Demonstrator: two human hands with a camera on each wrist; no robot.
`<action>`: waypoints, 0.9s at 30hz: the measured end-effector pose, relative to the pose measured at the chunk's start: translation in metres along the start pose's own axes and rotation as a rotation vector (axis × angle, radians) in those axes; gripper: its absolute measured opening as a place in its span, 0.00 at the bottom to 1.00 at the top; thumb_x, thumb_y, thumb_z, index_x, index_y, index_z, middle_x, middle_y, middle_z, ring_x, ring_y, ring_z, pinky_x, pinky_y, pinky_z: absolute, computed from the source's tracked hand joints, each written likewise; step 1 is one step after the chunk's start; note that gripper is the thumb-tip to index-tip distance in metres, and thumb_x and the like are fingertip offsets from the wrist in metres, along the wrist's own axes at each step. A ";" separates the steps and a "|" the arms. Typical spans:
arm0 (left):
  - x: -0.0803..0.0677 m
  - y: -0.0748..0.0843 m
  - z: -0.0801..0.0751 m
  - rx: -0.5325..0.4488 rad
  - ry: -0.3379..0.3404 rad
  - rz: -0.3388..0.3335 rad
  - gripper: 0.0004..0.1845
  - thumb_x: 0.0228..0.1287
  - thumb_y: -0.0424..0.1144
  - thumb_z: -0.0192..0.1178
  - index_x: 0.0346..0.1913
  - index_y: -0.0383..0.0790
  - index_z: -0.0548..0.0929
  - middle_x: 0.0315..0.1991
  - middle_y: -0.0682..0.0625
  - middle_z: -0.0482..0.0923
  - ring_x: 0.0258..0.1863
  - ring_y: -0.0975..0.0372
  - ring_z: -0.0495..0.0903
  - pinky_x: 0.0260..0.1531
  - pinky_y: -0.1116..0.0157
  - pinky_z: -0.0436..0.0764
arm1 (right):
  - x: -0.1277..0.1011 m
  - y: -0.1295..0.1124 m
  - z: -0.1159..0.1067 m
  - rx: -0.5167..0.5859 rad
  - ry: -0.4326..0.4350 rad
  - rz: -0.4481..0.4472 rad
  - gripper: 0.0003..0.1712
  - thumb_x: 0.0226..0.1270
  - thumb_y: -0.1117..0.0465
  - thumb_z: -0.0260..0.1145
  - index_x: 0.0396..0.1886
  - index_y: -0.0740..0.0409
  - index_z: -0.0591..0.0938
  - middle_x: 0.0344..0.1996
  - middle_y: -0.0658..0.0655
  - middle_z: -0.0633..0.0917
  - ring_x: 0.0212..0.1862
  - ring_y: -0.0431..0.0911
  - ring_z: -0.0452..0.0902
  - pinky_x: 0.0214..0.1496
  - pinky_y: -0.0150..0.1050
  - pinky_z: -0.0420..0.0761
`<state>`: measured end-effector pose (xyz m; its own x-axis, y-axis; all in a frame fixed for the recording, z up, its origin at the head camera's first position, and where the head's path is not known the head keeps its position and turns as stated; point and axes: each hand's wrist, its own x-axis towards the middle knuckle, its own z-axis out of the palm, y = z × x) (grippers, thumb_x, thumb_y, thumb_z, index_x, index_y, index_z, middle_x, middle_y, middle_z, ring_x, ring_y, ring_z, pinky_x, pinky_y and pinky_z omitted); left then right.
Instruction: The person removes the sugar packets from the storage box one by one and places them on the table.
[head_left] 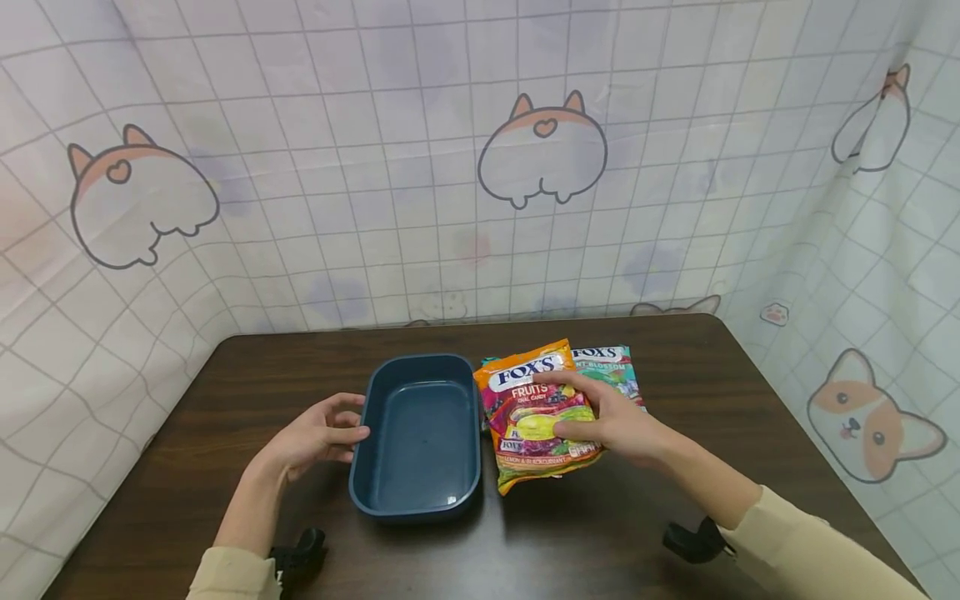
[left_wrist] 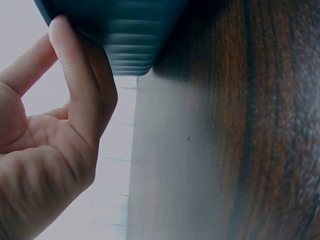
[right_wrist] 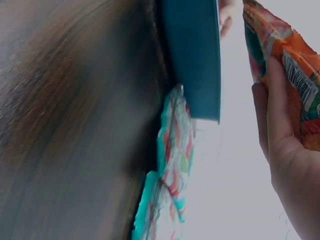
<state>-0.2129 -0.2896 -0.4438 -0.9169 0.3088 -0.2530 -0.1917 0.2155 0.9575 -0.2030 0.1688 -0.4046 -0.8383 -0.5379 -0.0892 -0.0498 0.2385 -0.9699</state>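
Fingers and thumb of the right hand [head_left: 617, 421] curl round an orange Fox's fruit candy bag [head_left: 529, 417], pinching it from its right edge; the right wrist view shows the bag [right_wrist: 292, 75] lifted clear of the table, with the fingers [right_wrist: 275, 105] behind it. Under and just beyond that hand lies a teal Fox's candy bag [head_left: 611, 371], flat on the dark wooden table [head_left: 750, 400]; from the right wrist its crinkled edge [right_wrist: 175, 145] shows beside the container's wall. To the left of the right hand, just beside the orange bag, stands a dark blue rectangular plastic container [head_left: 375, 492], open side up. The left hand [head_left: 318, 433] is at the container's left wall, fingers loosely bent and spread, tips touching the rim; it grips nothing. In the left wrist view one fingertip [left_wrist: 62, 30] rests against the container's ribbed corner [left_wrist: 130, 45], with the table [left_wrist: 240, 140] stretching away below. A cream sleeve [head_left: 810, 542] covers the right forearm, and a black wrist mount [head_left: 693, 540] sits near it. Behind the table hangs a checked cloth with cartoon corgis [head_left: 542, 150].
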 end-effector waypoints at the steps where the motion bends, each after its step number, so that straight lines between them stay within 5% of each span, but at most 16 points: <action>1: 0.000 0.000 0.000 0.002 -0.002 0.002 0.37 0.70 0.34 0.67 0.74 0.31 0.58 0.44 0.43 0.76 0.32 0.59 0.78 0.36 0.61 0.85 | -0.001 0.001 -0.002 0.009 -0.004 -0.001 0.41 0.70 0.56 0.72 0.79 0.42 0.66 0.64 0.66 0.68 0.55 0.59 0.75 0.52 0.45 0.84; 13: -0.002 0.002 0.000 -0.012 -0.019 0.005 0.39 0.71 0.35 0.67 0.75 0.31 0.57 0.45 0.43 0.76 0.31 0.59 0.78 0.35 0.61 0.85 | -0.015 0.020 -0.023 0.151 -0.019 -0.035 0.39 0.75 0.63 0.65 0.81 0.46 0.60 0.64 0.68 0.69 0.54 0.59 0.79 0.53 0.47 0.84; 27: -0.002 0.003 -0.001 -0.011 -0.014 0.005 0.38 0.71 0.35 0.67 0.75 0.31 0.57 0.45 0.42 0.76 0.31 0.59 0.78 0.36 0.61 0.85 | -0.026 0.029 -0.055 0.136 0.089 -0.021 0.38 0.76 0.63 0.64 0.80 0.46 0.61 0.65 0.69 0.65 0.55 0.56 0.78 0.52 0.46 0.85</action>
<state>-0.2124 -0.2908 -0.4408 -0.9129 0.3225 -0.2503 -0.1914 0.2034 0.9602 -0.2128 0.2340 -0.4178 -0.8829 -0.4665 -0.0540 0.0012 0.1127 -0.9936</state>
